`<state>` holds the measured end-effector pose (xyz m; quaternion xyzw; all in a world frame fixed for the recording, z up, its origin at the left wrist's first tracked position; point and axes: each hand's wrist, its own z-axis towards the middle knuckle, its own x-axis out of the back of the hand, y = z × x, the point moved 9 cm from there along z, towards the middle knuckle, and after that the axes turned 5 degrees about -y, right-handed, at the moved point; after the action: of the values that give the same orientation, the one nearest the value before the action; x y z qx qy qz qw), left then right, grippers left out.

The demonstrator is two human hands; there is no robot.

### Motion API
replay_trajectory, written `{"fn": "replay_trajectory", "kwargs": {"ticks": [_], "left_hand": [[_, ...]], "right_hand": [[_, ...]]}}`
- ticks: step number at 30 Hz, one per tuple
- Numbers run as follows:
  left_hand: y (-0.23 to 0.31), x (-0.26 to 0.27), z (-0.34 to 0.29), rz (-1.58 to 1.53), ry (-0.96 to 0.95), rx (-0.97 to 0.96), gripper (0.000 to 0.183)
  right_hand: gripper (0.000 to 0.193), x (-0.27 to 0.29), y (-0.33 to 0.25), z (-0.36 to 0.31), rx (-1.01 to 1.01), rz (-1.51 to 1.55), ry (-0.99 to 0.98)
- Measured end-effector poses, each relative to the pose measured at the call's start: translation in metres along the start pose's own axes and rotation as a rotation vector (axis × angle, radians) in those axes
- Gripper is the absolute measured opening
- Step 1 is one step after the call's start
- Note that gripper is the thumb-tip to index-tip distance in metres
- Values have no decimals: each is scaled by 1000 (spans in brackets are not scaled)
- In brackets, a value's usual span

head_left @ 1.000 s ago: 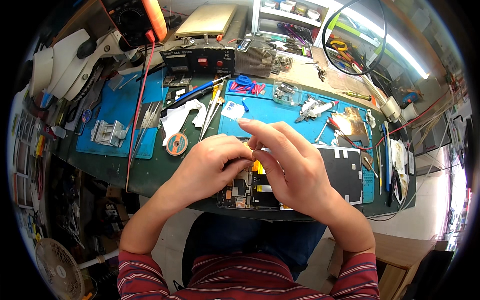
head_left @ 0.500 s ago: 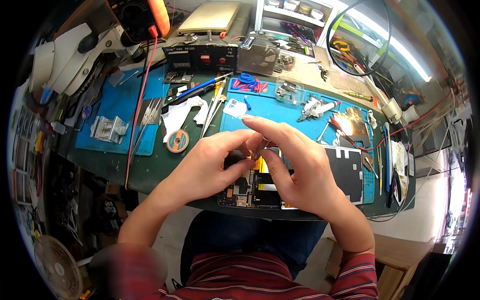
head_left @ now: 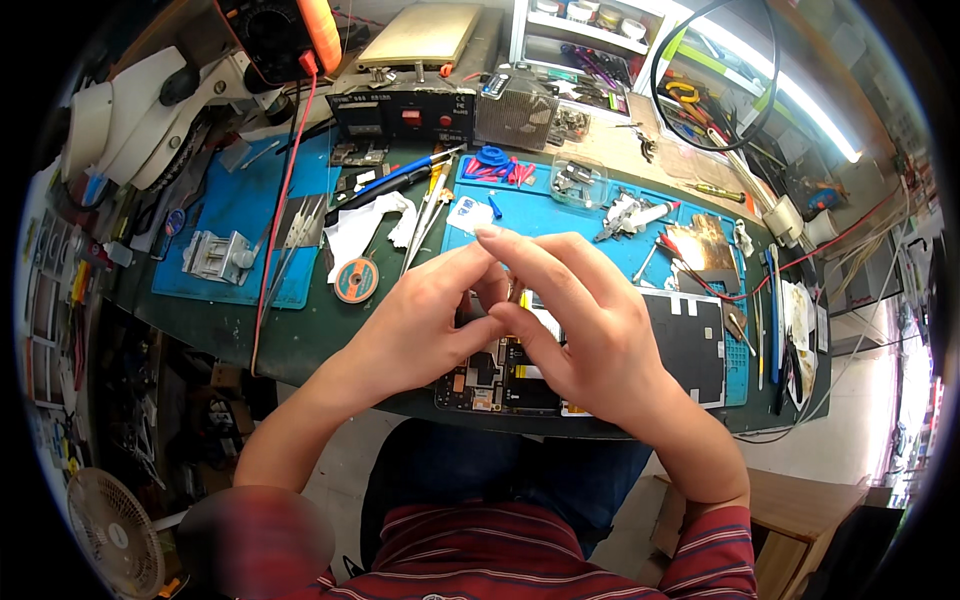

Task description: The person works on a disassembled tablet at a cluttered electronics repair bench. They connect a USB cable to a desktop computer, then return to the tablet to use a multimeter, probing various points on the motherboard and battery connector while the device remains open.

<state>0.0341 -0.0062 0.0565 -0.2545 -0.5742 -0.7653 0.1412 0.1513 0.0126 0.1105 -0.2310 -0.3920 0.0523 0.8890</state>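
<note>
Above an opened tablet or phone-like device (head_left: 487,383) with a bare circuit board, my left hand (head_left: 425,315) and my right hand (head_left: 595,325) meet at the fingertips. Both are closed in a pinch around something small, mostly hidden by the fingers; I cannot make out its kind. Yellow and white strips of the device show between and below my hands. A flat black panel with a white edge (head_left: 690,350) lies right of my right hand.
A solder wire spool (head_left: 355,280) and tweezers (head_left: 428,225) lie left of the blue mat (head_left: 620,255). Behind sit a clear box of small parts (head_left: 578,180) and a black power unit (head_left: 400,118). A metal clamp (head_left: 217,257) stands at left; a red cable (head_left: 283,200) crosses the bench.
My right hand has shifted slightly left, and its fingertips are closer to those of my left hand. The small thing between them shows less. The device stays in place.
</note>
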Motion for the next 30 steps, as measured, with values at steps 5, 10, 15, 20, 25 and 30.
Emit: {"fn": "replay_trajectory", "kwargs": {"ticks": [5,10,15,20,25,30], "left_hand": [[1,0,1,78,-66,-14,25],[-4,-4,1,177,-26,-83,15],[-1,5,22,345,94,-140,10],[10,-5,83,521,151,-287,12],[5,-18,124,610,145,-274,16],[-6,-28,135,613,166,-319,16]], "right_hand": [[57,3,6,-3,-46,117,12],[62,14,5,-4,8,135,144],[55,63,17,-10,-25,100,353],[52,108,27,-25,-100,16,624],[51,111,36,-29,-128,-8,645],[52,108,36,-27,-161,-58,581]]}}
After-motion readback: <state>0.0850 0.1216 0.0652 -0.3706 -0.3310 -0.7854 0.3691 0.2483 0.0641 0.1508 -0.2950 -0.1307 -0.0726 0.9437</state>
